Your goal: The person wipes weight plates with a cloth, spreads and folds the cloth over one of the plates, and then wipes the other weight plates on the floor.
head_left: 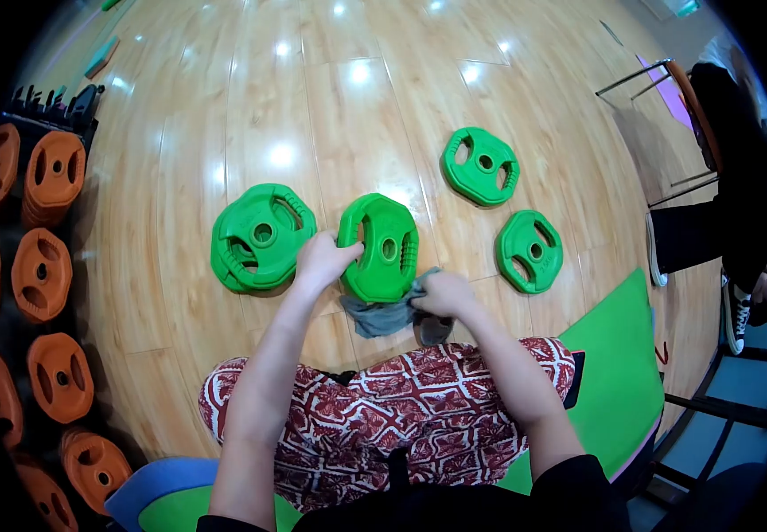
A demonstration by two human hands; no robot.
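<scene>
Held plate: a green, roughly octagonal, plastic-looking weight plate [374,270] sits in front of the person's knees, apparently tilted; whether its lower edge meets the floor or the cloth is hidden.
Left hand [323,259]: fingers closed on the held plate's left rim through its handle slot, probably because that slot gives a firm hold that steadies the plate and leaves most of its face uncovered.
Right hand [447,293]: fingers bunched narrow on a grey, limp fabric cloth [376,319], just beside the plate's lower right edge; the gathered grip seems meant to keep the loose fabric under control.
Cloth: spread partly below the plate's lower edge, within easy reach of both hands.
Left-side plate: a thick green octagonal plate, perhaps a stack [259,211], lies flat near the left hand.
Right-side plates: two green octagonal plates, an upper [482,181] and a lower [525,248], lie apart on the glossy wooden floor [171,301], likely for separate access.
Rack side: orange octagonal plates [57,191] stand at far left, away from the working space.
</scene>
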